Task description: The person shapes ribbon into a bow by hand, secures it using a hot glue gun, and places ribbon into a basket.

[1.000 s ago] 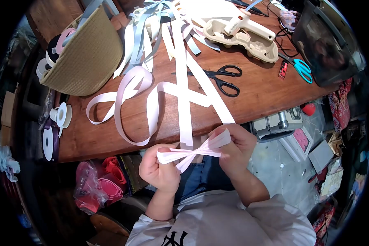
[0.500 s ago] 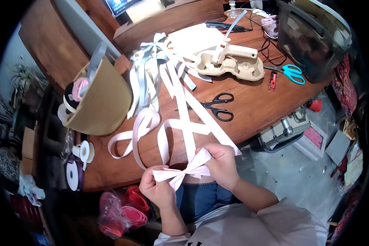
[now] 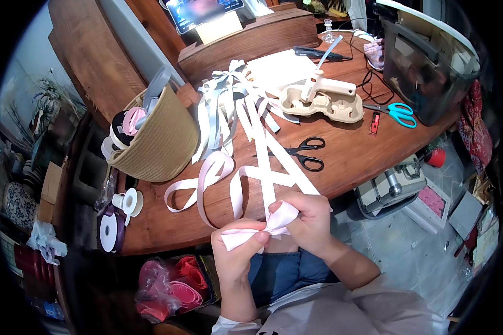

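Note:
A pale pink ribbon bow (image 3: 283,219) is held in front of my lap, at the table's near edge. My left hand (image 3: 236,245) pinches its left loop, thumb close to the centre knot. On the other side my right hand (image 3: 310,223) grips the right loop, with fingers curled around it. Long pale pink ribbon strips (image 3: 266,167) run from near the bow up the table to a bundle of pale blue and white ribbons (image 3: 221,106). A loose pink ribbon curl (image 3: 215,164) lies to the left. Black-handled scissors (image 3: 307,153) rest right of the strips.
A glue gun (image 3: 324,86) sits on a cardboard carrier (image 3: 341,109), with teal scissors (image 3: 401,114) and a red-black utility item (image 3: 374,123) to its right. A woven basket (image 3: 165,139) of ribbon spools stands left. Ribbon rolls (image 3: 112,231) lie at the left edge; a plastic bin (image 3: 425,72) stands back right.
My hands have drawn closer together, and my left thumb now presses near the bow's centre. The bow's loops look more folded and covered. The whole view has shifted slightly.

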